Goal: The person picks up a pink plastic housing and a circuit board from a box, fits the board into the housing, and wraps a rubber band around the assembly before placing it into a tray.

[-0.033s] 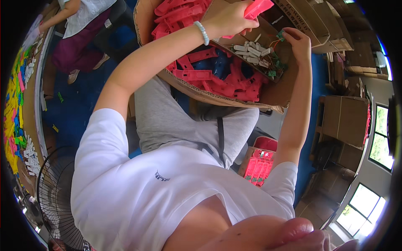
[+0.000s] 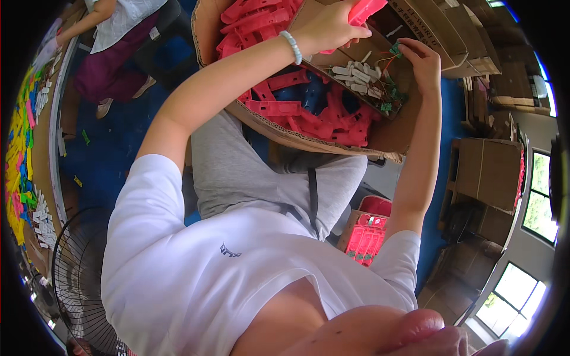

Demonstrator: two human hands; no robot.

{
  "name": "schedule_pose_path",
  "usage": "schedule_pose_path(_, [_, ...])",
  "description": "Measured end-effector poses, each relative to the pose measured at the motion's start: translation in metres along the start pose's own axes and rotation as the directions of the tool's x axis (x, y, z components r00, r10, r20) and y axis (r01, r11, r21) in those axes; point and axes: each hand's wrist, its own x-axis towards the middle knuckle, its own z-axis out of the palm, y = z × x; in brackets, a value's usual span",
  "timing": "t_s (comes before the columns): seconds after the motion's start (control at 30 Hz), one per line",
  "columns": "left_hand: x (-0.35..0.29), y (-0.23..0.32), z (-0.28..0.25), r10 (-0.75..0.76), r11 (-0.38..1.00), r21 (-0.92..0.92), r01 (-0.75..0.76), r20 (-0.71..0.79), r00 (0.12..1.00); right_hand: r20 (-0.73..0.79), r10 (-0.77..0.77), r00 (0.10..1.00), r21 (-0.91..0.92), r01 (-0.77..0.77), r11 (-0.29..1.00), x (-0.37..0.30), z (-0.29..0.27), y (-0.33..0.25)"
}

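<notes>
My left hand, with a pale bead bracelet at the wrist, grips a pinkish-red plastic shell over the cardboard box. Between the fingertips of my right hand is a small green circuit board. Thin orange wires run down from it toward a pile of white plastic pieces and more green boards in a cardboard compartment. Many red plastic shells lie loose in the large cardboard box in front of me. Part of the held shell is hidden by my left fingers.
Beside my right arm stands a smaller box holding red shells with green boards. Stacked cartons line the right side. A black fan is at lower left. Another person works at a table of coloured parts.
My left hand with the red shell has shifted very slightly to the right. My right hand has barely moved and still pinches the circuit board.
</notes>
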Motion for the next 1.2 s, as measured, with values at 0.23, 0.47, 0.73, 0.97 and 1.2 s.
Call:
schedule_pose_path(0.23, [0.009, -0.029, -0.006, 0.198, 0.978, -0.056, -0.199, -0.026, 0.98, -0.004, -0.436, 0.9, 0.003, 0.436, 0.9, -0.004, 0.041, -0.081])
schedule_pose_path(0.47, [0.015, -0.052, -0.009, 0.206, 0.922, -0.304, -0.24, -0.14, 0.968, -0.154, -0.148, 0.977, 0.475, 0.205, 0.856, -0.001, 0.073, -0.07])
schedule_pose_path(0.73, [0.012, -0.038, -0.018, 0.065, 0.837, -0.545, -0.059, -0.009, 0.998, -0.336, -0.27, 0.902, 0.48, 0.411, 0.775, 0.003, 0.085, -0.067])
schedule_pose_path(0.97, [0.014, -0.043, -0.023, 0.093, 0.865, -0.483, -0.134, -0.108, 0.99, -0.146, -0.045, 0.988, 0.712, 0.137, 0.689, 0.0, 0.088, -0.051])
schedule_pose_path(1.2, [0.011, -0.04, -0.022, 0.165, 0.909, -0.372, -0.188, -0.094, 0.982, -0.147, -0.029, 0.989, 0.737, 0.129, 0.663, -0.007, 0.086, -0.051])
